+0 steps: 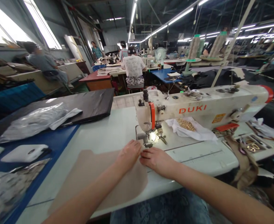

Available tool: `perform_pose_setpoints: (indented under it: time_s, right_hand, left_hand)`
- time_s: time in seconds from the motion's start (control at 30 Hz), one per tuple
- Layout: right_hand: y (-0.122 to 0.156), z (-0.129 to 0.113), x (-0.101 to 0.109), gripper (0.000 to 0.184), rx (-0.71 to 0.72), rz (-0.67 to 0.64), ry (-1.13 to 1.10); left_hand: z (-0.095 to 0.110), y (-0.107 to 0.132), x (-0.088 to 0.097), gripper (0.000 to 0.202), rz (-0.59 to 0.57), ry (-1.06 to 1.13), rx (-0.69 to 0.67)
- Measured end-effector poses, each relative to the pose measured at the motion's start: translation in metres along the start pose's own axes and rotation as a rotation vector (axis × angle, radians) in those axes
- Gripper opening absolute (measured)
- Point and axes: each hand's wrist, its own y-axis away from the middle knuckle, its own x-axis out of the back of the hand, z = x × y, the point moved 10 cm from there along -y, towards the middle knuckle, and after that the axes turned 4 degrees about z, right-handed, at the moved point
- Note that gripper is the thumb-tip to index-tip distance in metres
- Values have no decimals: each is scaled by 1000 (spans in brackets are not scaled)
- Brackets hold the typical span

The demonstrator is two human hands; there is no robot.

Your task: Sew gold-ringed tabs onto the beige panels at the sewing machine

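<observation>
A beige sheet of fabric or leather (pixel 92 165) lies flat on the pale sewing table (pixel 97 133), its right corner at the needle area of a white sewing machine (pixel 216 99) marked DUKI. My left hand (pixel 130 153) rests on that sheet, fingers bent and pressed together on its edge just before the presser foot. Close beside it, my right hand (pixel 156 160) has its fingers closed at the sheet's right edge; the fingertips partly hide what they grip. The machine's lamp lights the needle plate (pixel 152 137).
On the machine bed lies a white cloth (pixel 204 134) with small gold-coloured metal pieces (pixel 185 124). A tray (pixel 255 144) holds gold rings at right. At left are a clear plastic bag (pixel 39 119), dark sheets (pixel 95 107) and a white phone-like object (pixel 25 153). People sit further back.
</observation>
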Motion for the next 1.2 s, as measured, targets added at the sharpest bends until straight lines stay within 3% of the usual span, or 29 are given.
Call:
perform_pose_setpoints:
  time_s: [0.43, 0.73, 1.2]
  right_hand:
    - [0, 0, 0, 13, 5, -9, -8]
    - [0, 0, 0, 12, 11, -4, -5]
    - [1, 3, -3, 16, 5, 7, -69]
  left_hand:
    - [2, 1, -2, 11, -12, -41, -31]
    - [5, 1, 3, 15, 47, -59, -68]
    - [8, 2, -5, 12, -13, -102, -94]
